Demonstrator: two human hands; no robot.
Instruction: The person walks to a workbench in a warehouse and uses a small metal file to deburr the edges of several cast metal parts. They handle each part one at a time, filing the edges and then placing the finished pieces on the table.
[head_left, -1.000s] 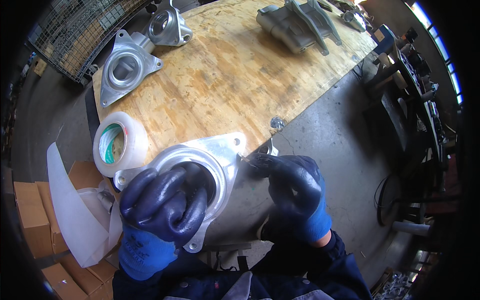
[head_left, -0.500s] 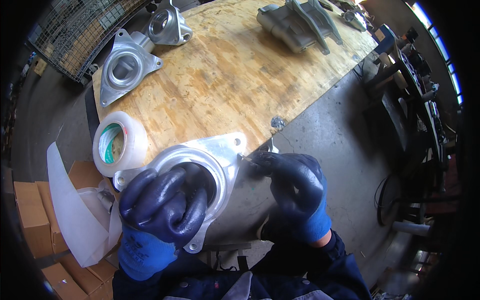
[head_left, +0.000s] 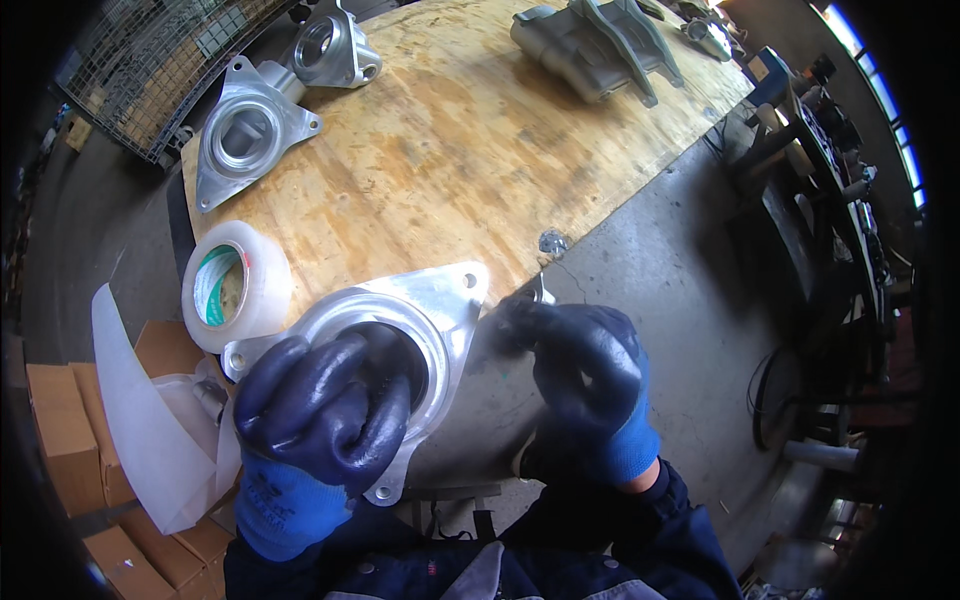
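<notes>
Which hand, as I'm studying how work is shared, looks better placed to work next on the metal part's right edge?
Probably the right hand: it is nearer that edge of the metal part, while the left hand holds its left side.

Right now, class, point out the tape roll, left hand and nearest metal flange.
Tape roll (head_left: 267,290), head view: outer curved side.
Left hand (head_left: 322,420), head view: dark glove coating.
Nearest metal flange (head_left: 452,299), head view: flat plate.
</notes>
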